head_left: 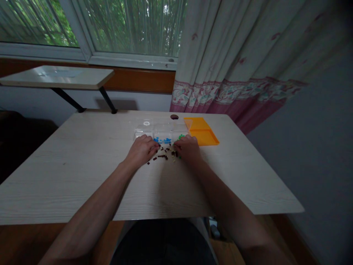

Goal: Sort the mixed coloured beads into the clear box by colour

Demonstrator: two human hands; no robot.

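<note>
Several small dark brown toy bricks (pixel 162 157) lie scattered on the table between my hands, with a few cream bricks (pixel 173 154) among them. Behind them stands a clear plastic box (pixel 162 127); blue bricks (pixel 165 140) sit in its middle compartment and green bricks (pixel 181 136) in the right one. My left hand (pixel 142 149) is at the left of the pile, fingers closed together by the box's front edge. On the right, my right hand (pixel 189 147) has its fingertips closed over the pile's edge. What either hand pinches is too small to make out.
An orange plastic tray (pixel 204 138) lies on the table (pixel 91 173) right of the clear box. A raised shelf (pixel 55 77) on black legs stands at the back left. Behind the table are a window and a curtain (pixel 209 73). A round hole (pixel 174 117) pierces the tabletop's back edge.
</note>
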